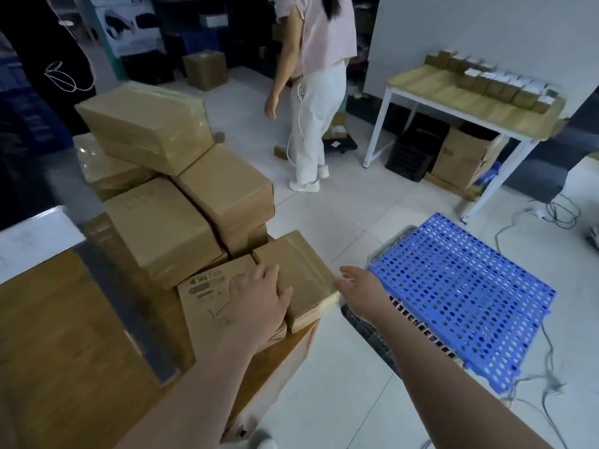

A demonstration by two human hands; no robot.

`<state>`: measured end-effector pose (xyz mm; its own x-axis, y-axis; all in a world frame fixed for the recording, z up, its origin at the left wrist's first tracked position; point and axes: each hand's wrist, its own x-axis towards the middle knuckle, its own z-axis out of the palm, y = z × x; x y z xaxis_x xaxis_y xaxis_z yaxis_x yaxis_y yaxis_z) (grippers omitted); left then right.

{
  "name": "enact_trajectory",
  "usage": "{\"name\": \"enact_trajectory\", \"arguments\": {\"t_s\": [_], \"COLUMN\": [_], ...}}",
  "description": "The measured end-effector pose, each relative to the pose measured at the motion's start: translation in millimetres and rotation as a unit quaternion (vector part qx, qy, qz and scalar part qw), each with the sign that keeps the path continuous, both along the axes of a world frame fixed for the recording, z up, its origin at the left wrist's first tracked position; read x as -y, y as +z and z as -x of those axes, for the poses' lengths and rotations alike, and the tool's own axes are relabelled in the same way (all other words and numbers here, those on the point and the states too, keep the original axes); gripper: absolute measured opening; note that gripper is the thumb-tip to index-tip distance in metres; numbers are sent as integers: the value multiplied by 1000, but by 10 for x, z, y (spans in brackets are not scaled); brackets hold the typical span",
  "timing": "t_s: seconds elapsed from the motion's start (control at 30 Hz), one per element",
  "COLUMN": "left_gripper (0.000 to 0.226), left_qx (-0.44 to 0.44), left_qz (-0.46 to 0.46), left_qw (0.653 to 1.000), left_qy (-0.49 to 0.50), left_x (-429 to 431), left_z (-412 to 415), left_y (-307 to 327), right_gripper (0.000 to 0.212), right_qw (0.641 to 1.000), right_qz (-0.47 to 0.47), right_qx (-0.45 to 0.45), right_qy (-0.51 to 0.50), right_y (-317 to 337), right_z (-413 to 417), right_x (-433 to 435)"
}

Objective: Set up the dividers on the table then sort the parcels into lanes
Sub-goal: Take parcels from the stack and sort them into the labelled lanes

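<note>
Several brown taped parcels [162, 234] are piled at the right end of a wooden table [55, 345]. The nearest small parcel [301, 270] lies at the table's right corner. My left hand [256, 303] lies on its left side and on a printed box [207, 303], fingers bent over the edge. My right hand [359, 290] reaches to the parcel's right corner with fingers extended, touching or nearly touching it. A dark grey strip [126, 312], perhaps a divider, lies across the tabletop.
A stack of blue perforated plastic panels [460, 293] sits on black crates to my right. A person in white trousers [311, 102] stands on the tiled floor ahead. A white-legged table [453, 102] with small boxes is at the back right. Cables trail on the floor.
</note>
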<state>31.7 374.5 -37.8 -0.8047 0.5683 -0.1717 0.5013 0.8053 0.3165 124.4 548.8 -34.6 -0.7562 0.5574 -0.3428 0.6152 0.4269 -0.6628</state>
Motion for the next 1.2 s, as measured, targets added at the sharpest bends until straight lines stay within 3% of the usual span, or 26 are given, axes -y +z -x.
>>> {"name": "enact_trajectory", "arguments": {"t_s": [0.2, 0.37, 0.53, 0.77, 0.87, 1.03, 1.2], "left_gripper": [72, 69, 65, 73, 76, 82, 81], "left_qx": [39, 0, 38, 76, 81, 109, 99], "left_qz": [90, 117, 64, -33, -53, -121, -115], "left_qw": [995, 993, 990, 980, 975, 963, 964], "left_qy": [5, 34, 119, 182, 199, 215, 217], "left_x": [-273, -282, -374, -633, -773, -942, -1014], "left_z": [110, 36, -52, -83, -177, -334, -397], "left_y": [-252, -306, -273, -466, -472, -525, -557], "right_gripper": [31, 36, 38, 30, 31, 55, 41], "right_qw": [998, 985, 958, 893, 893, 903, 892], "right_qz": [50, 157, 264, 438, 434, 410, 447], "right_qx": [9, 18, 11, 16, 31, 42, 24], "right_qy": [20, 65, 108, 102, 112, 125, 68], "right_y": [-334, -528, -558, -613, -652, -676, -723], "right_z": [290, 467, 544, 455, 346, 281, 258], "right_x": [-291, -468, -552, -732, -828, -1027, -1026]}}
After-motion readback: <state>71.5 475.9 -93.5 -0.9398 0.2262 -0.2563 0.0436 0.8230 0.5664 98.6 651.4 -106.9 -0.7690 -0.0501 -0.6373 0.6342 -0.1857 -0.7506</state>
